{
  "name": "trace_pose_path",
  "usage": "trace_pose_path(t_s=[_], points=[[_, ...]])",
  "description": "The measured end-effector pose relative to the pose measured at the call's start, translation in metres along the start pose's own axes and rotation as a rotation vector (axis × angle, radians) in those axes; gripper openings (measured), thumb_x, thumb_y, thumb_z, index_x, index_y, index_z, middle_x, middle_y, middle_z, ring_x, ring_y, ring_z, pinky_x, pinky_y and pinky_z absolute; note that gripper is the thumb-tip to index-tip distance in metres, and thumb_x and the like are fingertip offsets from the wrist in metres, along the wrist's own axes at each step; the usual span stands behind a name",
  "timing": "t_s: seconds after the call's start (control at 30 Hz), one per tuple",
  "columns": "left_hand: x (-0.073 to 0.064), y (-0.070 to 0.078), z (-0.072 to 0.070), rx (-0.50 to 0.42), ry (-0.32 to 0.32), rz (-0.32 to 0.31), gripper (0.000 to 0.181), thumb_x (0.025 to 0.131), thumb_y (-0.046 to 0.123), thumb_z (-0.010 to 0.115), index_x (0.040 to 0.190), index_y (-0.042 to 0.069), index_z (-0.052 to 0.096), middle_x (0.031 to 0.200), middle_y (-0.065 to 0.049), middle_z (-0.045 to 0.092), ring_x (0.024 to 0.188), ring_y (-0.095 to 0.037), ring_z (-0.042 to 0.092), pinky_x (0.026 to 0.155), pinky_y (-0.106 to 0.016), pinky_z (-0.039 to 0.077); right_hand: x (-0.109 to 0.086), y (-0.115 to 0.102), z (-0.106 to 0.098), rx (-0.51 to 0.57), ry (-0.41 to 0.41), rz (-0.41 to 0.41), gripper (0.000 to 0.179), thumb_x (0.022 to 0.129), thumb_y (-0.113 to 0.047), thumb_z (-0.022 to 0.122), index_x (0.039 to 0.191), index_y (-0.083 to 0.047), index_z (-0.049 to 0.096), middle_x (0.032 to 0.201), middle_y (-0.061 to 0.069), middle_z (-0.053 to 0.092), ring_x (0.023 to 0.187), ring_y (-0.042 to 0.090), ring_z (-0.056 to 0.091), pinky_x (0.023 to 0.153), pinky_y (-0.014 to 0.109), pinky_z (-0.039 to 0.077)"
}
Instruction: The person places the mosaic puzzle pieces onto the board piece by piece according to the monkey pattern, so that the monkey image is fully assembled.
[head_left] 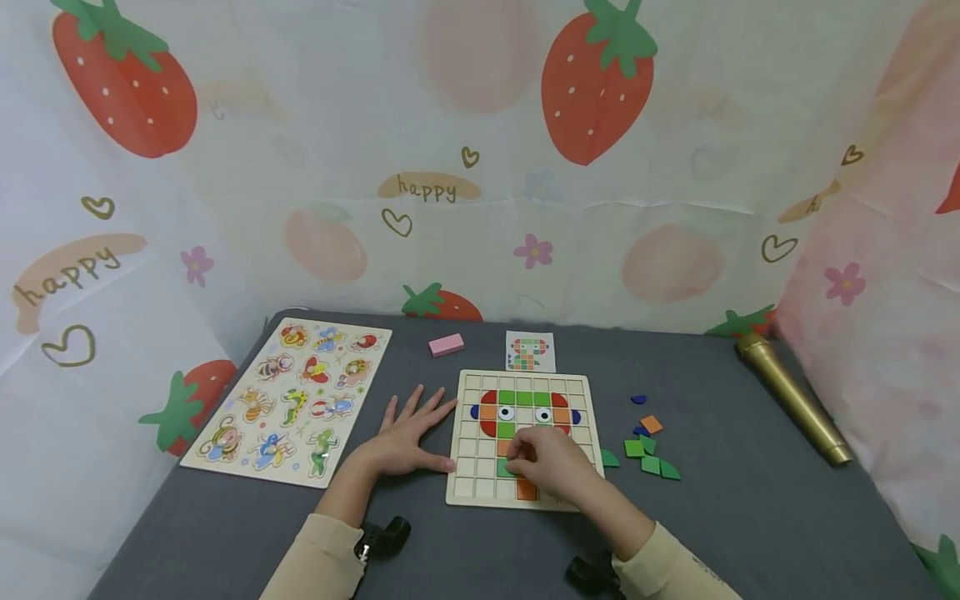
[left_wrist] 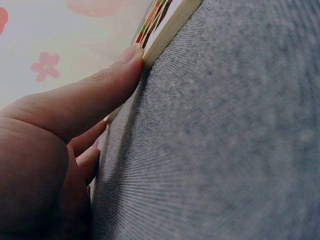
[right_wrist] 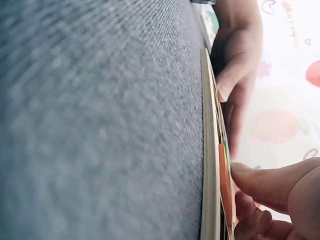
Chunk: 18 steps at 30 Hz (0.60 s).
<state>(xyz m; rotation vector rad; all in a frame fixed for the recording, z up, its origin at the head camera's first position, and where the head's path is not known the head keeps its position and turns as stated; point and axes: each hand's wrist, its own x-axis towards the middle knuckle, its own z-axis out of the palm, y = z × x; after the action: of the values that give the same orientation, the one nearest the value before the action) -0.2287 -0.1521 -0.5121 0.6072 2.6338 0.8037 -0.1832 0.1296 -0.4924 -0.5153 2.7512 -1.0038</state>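
Note:
A square wooden grid board lies on the table, partly filled with coloured tiles and two eye tiles. My left hand rests beside it with fingers spread, the thumb against the board's left edge; the left wrist view shows that thumb at the rim. Over the lower middle of the board, my right hand has its fingers curled, thumb and forefinger pinching at a green tile in the grid. An orange tile sits just below it, seen edge-on in the right wrist view. The right hand hides some cells.
Loose green tiles, an orange tile and blue pieces lie right of the board. Behind it are a pattern card and a pink block. An insect puzzle board lies left, a gold microphone-like cylinder far right.

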Motion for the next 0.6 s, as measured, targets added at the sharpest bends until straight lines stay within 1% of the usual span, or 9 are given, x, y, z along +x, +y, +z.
trace_pose_path(t_s=[0.03, 0.13, 0.23, 0.33, 0.5, 0.6], points=[[0.000, 0.000, 0.000, 0.003, -0.004, -0.005, 0.102, 0.079, 0.060, 0.078, 0.162, 0.030, 0.026, 0.171, -0.001, 0.011, 0.157, -0.032, -0.011, 0.120, -0.061, -0.016, -0.001, 0.000, -0.001, 0.004, 0.002, 0.000, 0.010, 0.089, -0.022, 0.079, 0.084, -0.021, 0.070, 0.072, -0.010, 0.060, 0.065, 0.010, 0.052, 0.060, 0.026, 0.044], [0.000, 0.000, 0.000, -0.004, -0.003, 0.001, 0.102, 0.079, 0.059, 0.078, 0.161, 0.030, 0.027, 0.171, -0.001, 0.012, 0.157, -0.033, -0.011, 0.120, -0.062, -0.016, -0.003, 0.003, -0.007, 0.025, 0.016, 0.013, 0.010, 0.089, -0.022, 0.079, 0.083, -0.022, 0.070, 0.074, -0.010, 0.061, 0.064, 0.010, 0.053, 0.058, 0.026, 0.044], [0.000, 0.000, 0.001, -0.011, -0.005, 0.005, 0.101, 0.079, 0.059, 0.078, 0.161, 0.031, 0.027, 0.171, -0.001, 0.011, 0.157, -0.032, -0.012, 0.120, -0.061, -0.017, -0.009, 0.006, -0.017, 0.041, 0.031, 0.033, 0.010, 0.089, -0.021, 0.078, 0.083, -0.022, 0.070, 0.076, -0.010, 0.062, 0.064, 0.011, 0.054, 0.057, 0.027, 0.045], [-0.001, 0.000, 0.001, -0.021, 0.001, 0.019, 0.100, 0.080, 0.057, 0.078, 0.161, 0.028, 0.028, 0.171, -0.003, 0.012, 0.157, -0.034, -0.011, 0.120, -0.062, -0.017, -0.015, 0.010, -0.028, 0.036, 0.049, 0.048, 0.008, 0.090, -0.019, 0.077, 0.085, -0.021, 0.071, 0.078, -0.009, 0.063, 0.065, 0.012, 0.053, 0.057, 0.027, 0.045], [-0.001, 0.000, 0.000, -0.015, 0.002, 0.021, 0.100, 0.080, 0.058, 0.078, 0.161, 0.028, 0.028, 0.171, -0.003, 0.012, 0.157, -0.034, -0.011, 0.120, -0.062, -0.017, -0.027, 0.021, -0.045, 0.022, 0.080, 0.086, 0.005, 0.091, -0.017, 0.076, 0.089, -0.018, 0.071, 0.080, -0.008, 0.064, 0.066, 0.012, 0.052, 0.058, 0.027, 0.045], [-0.001, 0.000, 0.000, -0.013, 0.001, 0.016, 0.100, 0.080, 0.058, 0.078, 0.161, 0.029, 0.028, 0.171, -0.002, 0.012, 0.157, -0.033, -0.011, 0.120, -0.061, -0.017, -0.034, 0.028, -0.056, 0.018, 0.085, 0.109, 0.004, 0.091, -0.017, 0.076, 0.091, -0.017, 0.072, 0.081, -0.007, 0.065, 0.066, 0.012, 0.053, 0.059, 0.027, 0.045]])
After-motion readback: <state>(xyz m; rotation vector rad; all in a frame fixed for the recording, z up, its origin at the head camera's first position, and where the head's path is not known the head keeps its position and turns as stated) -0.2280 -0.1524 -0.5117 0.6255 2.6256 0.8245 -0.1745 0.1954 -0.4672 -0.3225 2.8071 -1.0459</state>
